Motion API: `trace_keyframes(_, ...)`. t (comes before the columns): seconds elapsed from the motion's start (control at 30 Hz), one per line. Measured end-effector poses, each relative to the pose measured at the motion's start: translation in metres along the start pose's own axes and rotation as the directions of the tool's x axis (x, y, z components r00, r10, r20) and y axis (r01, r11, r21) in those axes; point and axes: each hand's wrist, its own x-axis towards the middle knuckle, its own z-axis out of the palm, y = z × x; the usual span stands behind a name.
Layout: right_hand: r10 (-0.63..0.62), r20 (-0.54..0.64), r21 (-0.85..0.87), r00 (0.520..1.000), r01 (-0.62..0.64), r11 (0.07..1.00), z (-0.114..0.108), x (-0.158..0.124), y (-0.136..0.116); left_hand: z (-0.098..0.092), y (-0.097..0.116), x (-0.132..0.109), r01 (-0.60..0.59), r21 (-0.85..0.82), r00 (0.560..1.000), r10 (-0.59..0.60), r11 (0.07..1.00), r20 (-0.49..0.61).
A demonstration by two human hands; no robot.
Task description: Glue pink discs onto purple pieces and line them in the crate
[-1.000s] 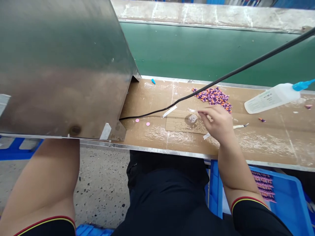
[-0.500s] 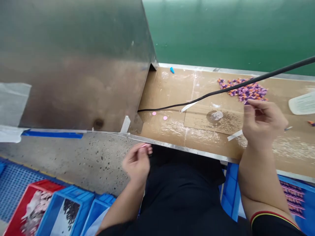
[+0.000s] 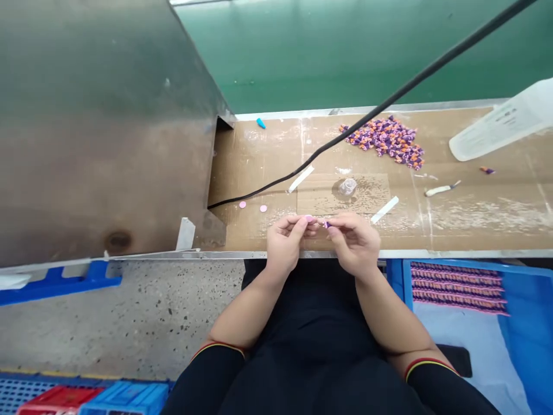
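Both hands meet over the near edge of the cardboard-covered bench (image 3: 242, 230). My left hand (image 3: 285, 242) pinches a small pink disc (image 3: 309, 218) between thumb and fingers. In my right hand (image 3: 358, 242), thumb and forefinger are closed on a small purple-and-pink piece (image 3: 327, 225), held just right of the disc. Whether the two pieces touch is too small to tell. Two more pink discs, one of them the right-hand disc (image 3: 263, 208), lie to the left. Farther back is a pile of purple, orange and pink pieces (image 3: 389, 140).
A small clear container (image 3: 347, 186) stands on wet-looking cardboard. A black cable (image 3: 319, 151) crosses above the bench. To the right are a white bottle (image 3: 488, 135) and a thin brush (image 3: 441, 189). A blue tray (image 3: 529, 323) holds rows of purple-pink pieces. A metal housing (image 3: 108, 132) rises at left.
My right hand has come from the pile to my left hand, carrying a small piece. My left hand has moved right and up over the bench edge. The view has turned right.
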Motion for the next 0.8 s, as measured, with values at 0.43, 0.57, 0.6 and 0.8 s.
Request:
trace_keyframes(0.43,0.433,0.229,0.545,0.872,-0.484,0.685,0.000,-0.012,-0.001,-0.034,0.034,0.009,-0.697,0.457,0.706,0.417,0.553,0.572)
trace_keyframes(0.57,0.446,0.275,0.563,0.852,-0.519,0.643,0.003,-0.010,-0.002,-0.029,0.028,0.005,-0.554,0.400,0.823,0.406,0.731,0.397)
trace_keyframes(0.6,0.430,0.244,0.553,0.869,-0.489,0.675,0.005,-0.010,-0.004,-0.025,0.024,0.002,-0.461,0.332,0.879,0.372,0.823,0.299)
trace_keyframes(0.8,0.174,-0.098,0.235,0.980,-0.147,0.961,0.014,-0.013,-0.021,-0.001,0.004,-0.008,0.085,-0.170,0.996,-0.078,0.982,0.048)
